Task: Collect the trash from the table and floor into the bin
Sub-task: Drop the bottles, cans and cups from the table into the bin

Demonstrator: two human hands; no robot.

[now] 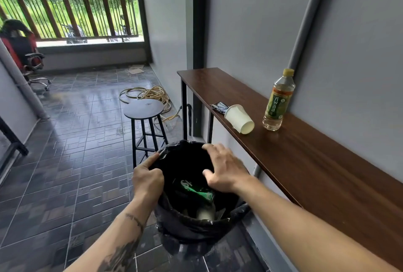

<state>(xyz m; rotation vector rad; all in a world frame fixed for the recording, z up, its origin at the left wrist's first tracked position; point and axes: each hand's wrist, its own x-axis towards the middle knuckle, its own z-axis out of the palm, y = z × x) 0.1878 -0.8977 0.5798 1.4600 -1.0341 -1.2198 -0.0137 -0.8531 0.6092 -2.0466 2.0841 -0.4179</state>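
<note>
Head view: left hand (148, 179) is pinched on the near-left rim of the black bin liner (189, 226); right hand (222, 169) hovers spread over the mouth, clamped on nothing. Up and to the right of that hand, on the table (316, 162), a white paper cup (239, 119) lies tipped (light, crushable; take it around the wall). Beyond it a dark wrapper (218, 107); further right an upright, near-empty bottle (278, 100).
</note>
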